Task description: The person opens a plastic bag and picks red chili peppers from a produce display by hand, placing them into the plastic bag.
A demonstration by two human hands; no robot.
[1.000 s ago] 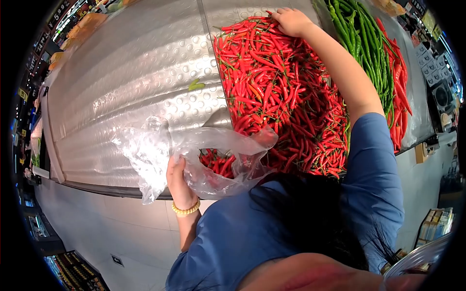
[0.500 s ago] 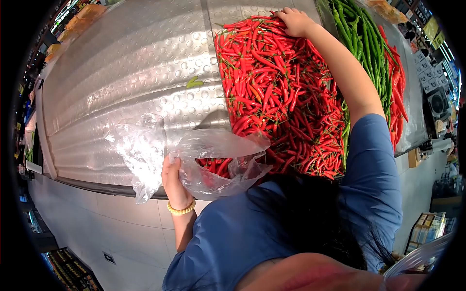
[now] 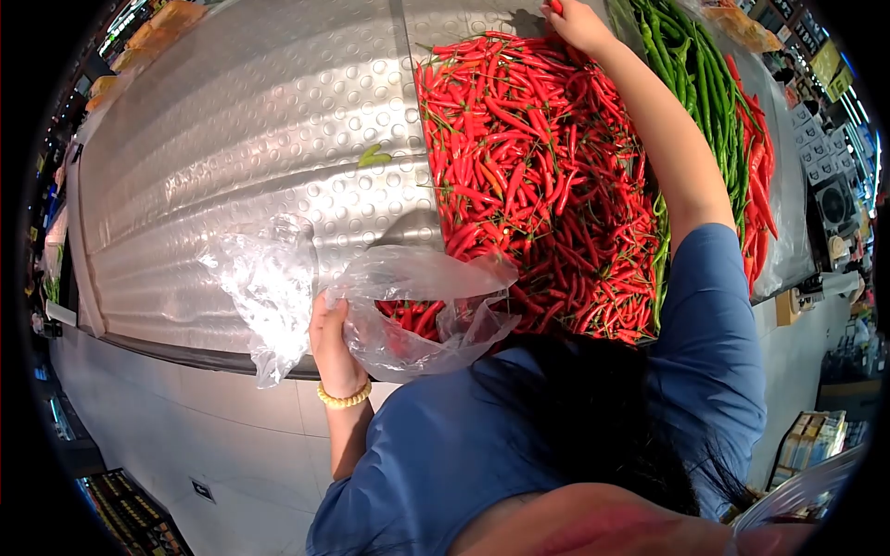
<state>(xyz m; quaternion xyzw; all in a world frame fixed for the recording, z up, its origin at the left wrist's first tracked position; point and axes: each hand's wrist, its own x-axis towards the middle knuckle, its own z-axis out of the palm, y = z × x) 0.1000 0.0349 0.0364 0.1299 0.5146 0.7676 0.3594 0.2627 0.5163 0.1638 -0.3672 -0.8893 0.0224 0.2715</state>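
Observation:
A clear plastic bag (image 3: 417, 269) is in my left hand (image 3: 332, 338), its mouth spread open toward the right. Red chilies show through the bag's opening. My right hand (image 3: 573, 23) is at the top of the view, just beyond the far edge of a wide heap of red chilies (image 3: 519, 157). Its fingers are closed on something red, apparently chilies, partly cut off by the frame edge. The crumpled end of the bag hangs left of my left hand over the metal counter.
The dimpled metal counter (image 3: 232, 148) extends to the left, with a small green piece (image 3: 374, 157) on it. Long green peppers (image 3: 700, 93) and larger red peppers (image 3: 758, 176) lie right of the heap. Tiled floor (image 3: 232, 417) shows below the counter's near edge.
My right hand has risen off the heap's far edge and moved up and slightly right, with red showing at its fingers. My left hand and the bag have shifted slightly left since a second ago.

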